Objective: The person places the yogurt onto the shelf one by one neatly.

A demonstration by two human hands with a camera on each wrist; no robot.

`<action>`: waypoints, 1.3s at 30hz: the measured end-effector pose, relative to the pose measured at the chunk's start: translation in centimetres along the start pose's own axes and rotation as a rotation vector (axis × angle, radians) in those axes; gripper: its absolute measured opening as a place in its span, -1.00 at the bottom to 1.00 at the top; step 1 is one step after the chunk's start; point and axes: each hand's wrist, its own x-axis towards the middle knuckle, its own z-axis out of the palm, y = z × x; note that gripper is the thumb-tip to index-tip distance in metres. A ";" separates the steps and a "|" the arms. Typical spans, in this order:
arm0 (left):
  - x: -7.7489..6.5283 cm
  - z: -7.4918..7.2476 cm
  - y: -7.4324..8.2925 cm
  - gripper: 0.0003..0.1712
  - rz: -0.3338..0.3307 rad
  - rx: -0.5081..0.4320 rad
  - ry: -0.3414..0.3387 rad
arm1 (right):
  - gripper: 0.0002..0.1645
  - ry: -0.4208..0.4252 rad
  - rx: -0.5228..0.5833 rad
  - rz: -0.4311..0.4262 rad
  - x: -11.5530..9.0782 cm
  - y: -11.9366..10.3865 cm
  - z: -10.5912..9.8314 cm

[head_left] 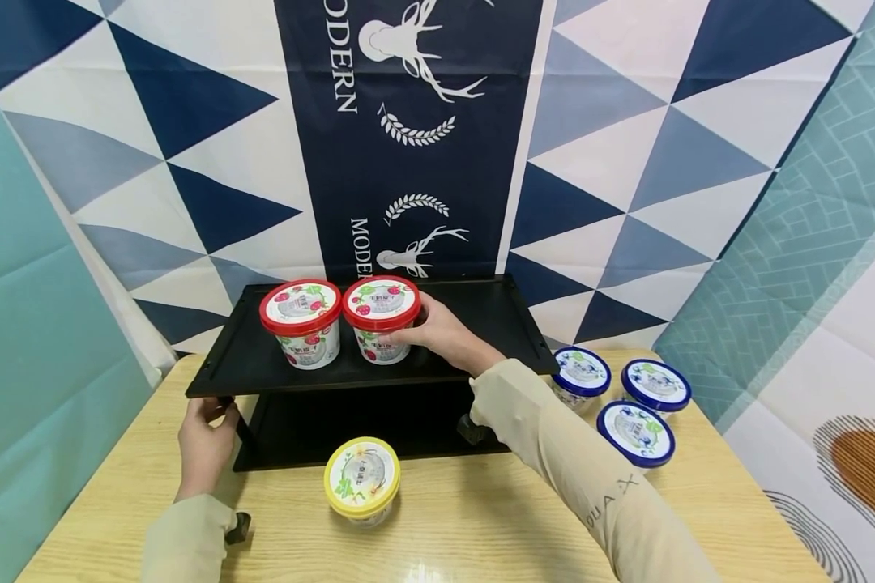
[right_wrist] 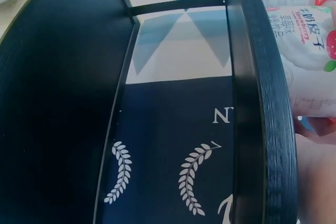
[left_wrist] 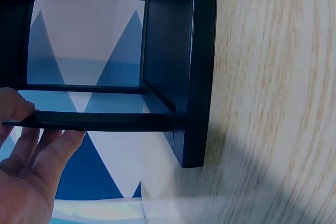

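Observation:
A black two-tier shelf (head_left: pixel 481 312) stands on the wooden table. On its upper board, my right hand (head_left: pixel 448 334) grips a yogurt cup with a red lid (head_left: pixel 381 301) and strawberry pictures. Just left of it stands a second red-lidded cup (head_left: pixel 300 312). Strawberry print on a white cup wall (right_wrist: pixel 310 61) shows at the right edge of the right wrist view, with the hand partly hidden behind the board. My left hand (head_left: pixel 207 444) holds the shelf's front left post (left_wrist: pixel 121 121), thumb on one side and fingers on the other in the left wrist view.
A yellow-lidded cup (head_left: pixel 362 478) stands on the table in front of the lower board (head_left: pixel 357 421). Three blue-lidded cups, the nearest one (head_left: pixel 636 431) in front, stand to the right of the shelf. A patterned cloth (head_left: pixel 416 162) hangs behind.

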 end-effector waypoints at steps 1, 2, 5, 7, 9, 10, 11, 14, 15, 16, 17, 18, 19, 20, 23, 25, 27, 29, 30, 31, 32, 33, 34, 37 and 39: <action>0.0 0.0 0.0 -0.66 0.001 -0.003 0.001 | -0.12 -0.001 0.004 -0.003 -0.1 0.0 -0.1; 0.0 0.0 0.0 -0.66 0.002 -0.004 0.002 | -0.12 -0.003 0.011 -0.008 -0.1 0.0 -0.2; -0.1 0.1 -0.1 -0.65 0.004 -0.005 0.000 | -0.11 -0.006 0.032 -0.022 -0.3 0.1 -0.7; 0.0 0.1 -0.1 -0.65 0.003 -0.001 0.002 | -0.10 -0.010 0.047 -0.031 -0.5 0.1 -1.1; 0.0 0.1 -0.2 -0.65 0.001 0.004 0.002 | -0.08 -0.011 0.049 -0.033 -0.7 0.2 -1.5; 0.0 0.1 -0.2 -0.65 0.000 0.007 0.002 | -0.08 -0.009 0.049 -0.032 -0.9 0.3 -1.7; 0.0 0.1 -0.2 -0.65 -0.003 0.010 0.003 | -0.08 -0.011 0.053 -0.033 -1.1 0.4 -2.0; 0.0 0.0 -0.3 -0.66 -0.006 0.018 0.001 | -0.10 -0.011 0.058 -0.038 -1.6 0.8 -2.7; 0.0 0.0 -0.3 -0.66 -0.006 0.021 0.002 | -0.12 -0.009 0.060 -0.041 -1.7 1.0 -2.9; 0.0 0.0 -0.3 -0.66 -0.007 0.023 0.003 | -0.13 -0.007 0.063 -0.047 -1.9 1.1 -3.1; 0.0 0.0 -0.3 -0.66 -0.006 0.023 0.005 | -0.14 -0.004 0.062 -0.051 -2.0 1.2 -3.3; 0.0 0.0 -0.3 -0.66 -0.005 0.022 0.007 | -0.15 0.001 0.059 -0.054 -2.1 1.3 -3.5; 0.0 0.1 -0.3 -0.66 -0.003 0.019 0.008 | -0.16 0.006 0.052 -0.055 -2.3 1.4 -3.7; 0.0 0.1 -0.3 -0.66 -0.002 0.017 0.009 | -0.17 0.012 0.048 -0.056 -2.4 1.4 -3.9; 0.0 0.0 -0.3 -0.65 -0.003 0.012 0.006 | -0.17 0.024 0.032 -0.063 -2.9 1.6 -4.4; 0.0 0.0 -0.2 -0.64 -0.005 0.014 -0.003 | -0.16 0.025 0.028 -0.074 -3.4 1.6 -4.8; 0.0 0.0 -0.2 -0.63 -0.008 0.017 -0.008 | -0.16 0.025 0.027 -0.083 -3.9 1.6 -5.2; 0.0 -0.1 -0.2 -0.63 -0.012 0.021 -0.012 | -0.16 0.024 0.026 -0.092 -4.4 1.6 -5.5; 0.0 -0.1 -0.2 -0.63 -0.014 0.025 -0.012 | -0.16 0.021 0.029 -0.097 -4.7 1.6 -5.7; 0.0 -0.1 -0.2 -0.63 -0.016 0.026 -0.011 | -0.16 0.020 0.031 -0.102 -5.0 1.6 -5.9; 0.0 -0.1 -0.2 -0.64 -0.018 0.028 -0.011 | -0.17 0.020 0.035 -0.104 -5.3 1.6 -6.0; 0.0 -0.1 -0.2 -0.64 -0.019 0.029 -0.010 | -0.18 0.019 0.046 -0.106 -5.6 1.5 -6.2; -0.1 -0.1 -0.2 -0.65 -0.022 0.028 -0.014 | -0.19 0.017 0.058 -0.110 -5.9 1.5 -6.3; -0.1 0.0 -0.1 -0.65 -0.024 0.019 -0.022 | -0.19 -0.006 0.096 -0.123 -6.7 1.5 -6.7; 0.0 0.0 -0.1 -0.65 -0.025 0.014 -0.027 | -0.20 -0.021 0.115 -0.124 -7.3 1.6 -6.9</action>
